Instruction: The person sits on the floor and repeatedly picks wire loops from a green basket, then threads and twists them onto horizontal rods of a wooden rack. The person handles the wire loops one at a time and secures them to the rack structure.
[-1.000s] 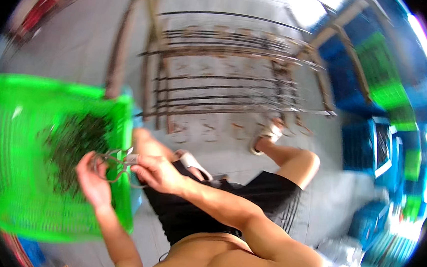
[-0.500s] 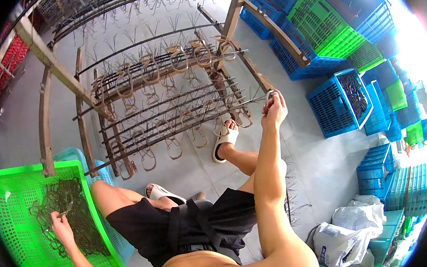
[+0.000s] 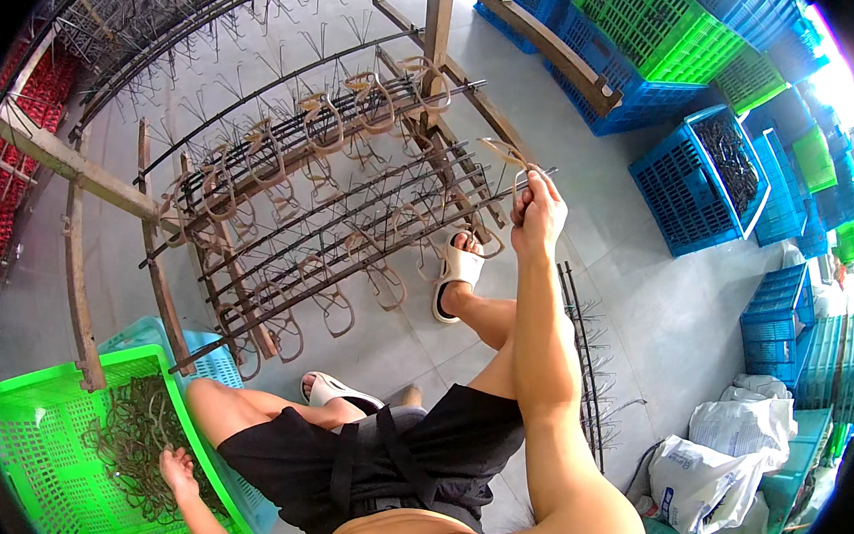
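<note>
My right hand (image 3: 540,212) is raised at the near right corner of a metal rack, its fingers closed on a thin brown loop shaped like a glasses frame (image 3: 504,154), beside a black rod's end. More brown loops (image 3: 372,102) hang from wire hooks along the rack's black rods (image 3: 280,291). At the lower left, my left hand (image 3: 178,472) is inside a green plastic crate (image 3: 42,438), low over a tangled pile of dark brown loops (image 3: 138,433). Its fingers are curled at the pile; what they hold, if anything, is too small to make out.
Rusty uprights (image 3: 80,280) of the rack stand between my legs and the hooks. A light blue crate (image 3: 204,358) sits beside the green one. Stacked blue (image 3: 679,191) and green crates (image 3: 656,29) and white sacks (image 3: 696,479) line the right. A hooked rod (image 3: 585,365) lies beside my right leg.
My left hand has shifted right and down within the green crate, its fingers now at the pile. My right hand stays at the rod's end, with the brown loop showing more beyond it.
</note>
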The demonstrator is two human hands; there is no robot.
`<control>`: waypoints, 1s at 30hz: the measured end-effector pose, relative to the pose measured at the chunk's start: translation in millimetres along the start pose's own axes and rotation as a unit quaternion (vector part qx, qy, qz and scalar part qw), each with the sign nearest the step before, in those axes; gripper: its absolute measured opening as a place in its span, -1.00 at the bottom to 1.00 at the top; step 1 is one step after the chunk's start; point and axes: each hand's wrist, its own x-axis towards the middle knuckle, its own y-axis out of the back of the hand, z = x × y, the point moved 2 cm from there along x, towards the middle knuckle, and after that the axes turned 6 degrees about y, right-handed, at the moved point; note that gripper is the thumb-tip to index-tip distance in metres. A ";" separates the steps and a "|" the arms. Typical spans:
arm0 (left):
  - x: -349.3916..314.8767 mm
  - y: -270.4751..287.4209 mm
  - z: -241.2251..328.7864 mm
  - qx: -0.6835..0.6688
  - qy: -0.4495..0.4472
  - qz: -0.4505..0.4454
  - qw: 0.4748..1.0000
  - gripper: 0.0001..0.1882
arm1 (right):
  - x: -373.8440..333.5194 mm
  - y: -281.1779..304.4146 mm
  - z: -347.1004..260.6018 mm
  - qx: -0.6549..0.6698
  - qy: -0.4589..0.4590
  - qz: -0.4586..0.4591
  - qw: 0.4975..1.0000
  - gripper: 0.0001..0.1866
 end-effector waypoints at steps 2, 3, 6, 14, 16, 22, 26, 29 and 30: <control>-0.9 -6.4 -11.8 -0.007 0.022 0.042 0.999 -0.61 | -0.9 -2.6 -0.3 -0.004 -0.005 0.001 1.000 -0.82; -0.9 -8.0 -14.3 -0.001 0.019 0.047 0.999 -0.72 | -1.5 -3.9 -1.3 -0.006 -0.007 0.001 1.000 -0.82; 6.6 -8.0 -22.8 0.011 0.018 0.058 0.998 -0.70 | 3.8 -4.1 -1.7 -0.030 -0.014 -0.013 0.999 -0.82; 3.8 -14.8 -19.1 0.016 0.012 0.023 1.000 -0.70 | 8.5 -3.6 -11.0 -0.093 -0.070 -0.030 0.993 -0.84; -1.4 -20.0 -18.3 0.010 0.017 0.029 0.999 -0.69 | 12.5 -3.4 -11.2 -0.090 -0.070 -0.040 0.993 -0.84; -0.8 -19.9 -20.1 0.003 0.013 0.024 1.000 -0.76 | 15.6 -2.2 -9.2 -0.088 -0.087 -0.033 0.992 -0.84; 4.9 -20.8 -21.0 0.009 0.006 0.045 0.999 -0.74 | 17.0 2.2 -11.6 -0.076 -0.077 -0.057 0.993 -0.82; 13.0 -15.5 -21.9 0.014 0.003 0.049 0.999 -0.73 | 10.5 -0.9 -11.9 -0.072 -0.072 -0.044 0.994 -0.81; 10.2 -20.3 -18.6 0.020 0.004 0.045 0.999 -0.73 | 8.0 -2.2 -9.5 -0.065 -0.059 -0.041 0.995 -0.81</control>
